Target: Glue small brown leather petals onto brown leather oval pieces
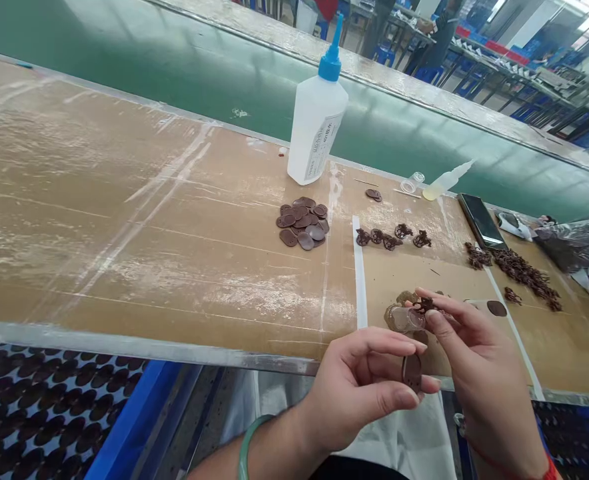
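My left hand is raised above the bench edge, its thumb and fingertips pinching a dark brown oval disc on edge. My right hand is close beside it, with thumb and finger pinching a small brown filigree piece. Just behind that pinch lies a translucent amber disc, partly hidden by my fingers. Farther up the bench sit a heap of brown oval discs, a row of filigree pieces, and a large pile of them. A lone disc lies right of my right hand.
A white glue bottle with a blue cap stands on the cardboard-covered bench. Behind it are a small squeeze bottle and a phone. A green belt runs along the far side. A disc-filled tray sits below left.
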The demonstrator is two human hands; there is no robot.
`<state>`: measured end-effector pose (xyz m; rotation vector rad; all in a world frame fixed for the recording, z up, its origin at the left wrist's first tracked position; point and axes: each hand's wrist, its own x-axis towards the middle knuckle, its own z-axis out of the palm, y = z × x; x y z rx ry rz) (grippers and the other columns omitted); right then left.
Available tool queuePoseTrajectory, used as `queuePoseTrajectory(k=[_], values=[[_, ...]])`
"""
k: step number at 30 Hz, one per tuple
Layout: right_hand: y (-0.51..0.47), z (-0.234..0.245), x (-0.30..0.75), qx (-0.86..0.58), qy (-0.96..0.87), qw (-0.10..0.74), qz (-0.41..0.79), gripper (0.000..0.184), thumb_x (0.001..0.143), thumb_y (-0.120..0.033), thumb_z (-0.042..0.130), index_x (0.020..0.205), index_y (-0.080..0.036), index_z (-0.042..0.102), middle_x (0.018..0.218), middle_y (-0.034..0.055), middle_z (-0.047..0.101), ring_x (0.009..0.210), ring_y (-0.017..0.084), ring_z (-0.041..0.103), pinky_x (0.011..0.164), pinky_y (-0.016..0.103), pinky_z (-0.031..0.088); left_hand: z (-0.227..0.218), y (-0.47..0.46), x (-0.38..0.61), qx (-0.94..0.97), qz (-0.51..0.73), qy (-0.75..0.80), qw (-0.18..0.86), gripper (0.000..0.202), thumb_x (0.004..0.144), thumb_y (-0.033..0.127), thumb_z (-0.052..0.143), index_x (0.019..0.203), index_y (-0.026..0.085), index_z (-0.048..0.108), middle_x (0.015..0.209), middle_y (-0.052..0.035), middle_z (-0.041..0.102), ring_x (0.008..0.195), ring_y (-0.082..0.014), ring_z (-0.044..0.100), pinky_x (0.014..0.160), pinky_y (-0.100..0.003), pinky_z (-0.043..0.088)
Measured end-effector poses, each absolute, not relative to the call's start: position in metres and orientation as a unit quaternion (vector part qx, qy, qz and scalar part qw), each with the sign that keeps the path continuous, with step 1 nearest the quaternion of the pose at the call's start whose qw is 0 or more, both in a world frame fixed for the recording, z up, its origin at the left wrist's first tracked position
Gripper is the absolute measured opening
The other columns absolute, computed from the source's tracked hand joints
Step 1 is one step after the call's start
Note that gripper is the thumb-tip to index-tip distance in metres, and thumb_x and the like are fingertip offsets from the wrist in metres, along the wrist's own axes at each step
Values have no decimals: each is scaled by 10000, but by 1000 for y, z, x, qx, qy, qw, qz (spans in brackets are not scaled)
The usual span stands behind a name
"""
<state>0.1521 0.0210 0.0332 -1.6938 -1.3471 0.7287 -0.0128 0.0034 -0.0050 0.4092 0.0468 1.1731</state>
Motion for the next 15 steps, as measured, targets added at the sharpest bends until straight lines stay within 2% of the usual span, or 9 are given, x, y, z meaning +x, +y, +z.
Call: queuePoseTrajectory(k=[15], values=[[21, 38, 148, -676, -551, 410, 269, 231, 866, -443, 705, 1000, -259, 741, 1171, 62, 683, 1143, 281, 596, 937, 448, 498, -5, 2, -12, 181, 554, 22, 813, 324, 808, 119, 828, 1101, 218, 733, 1183, -48, 666, 954, -193, 732, 817, -200, 584]])
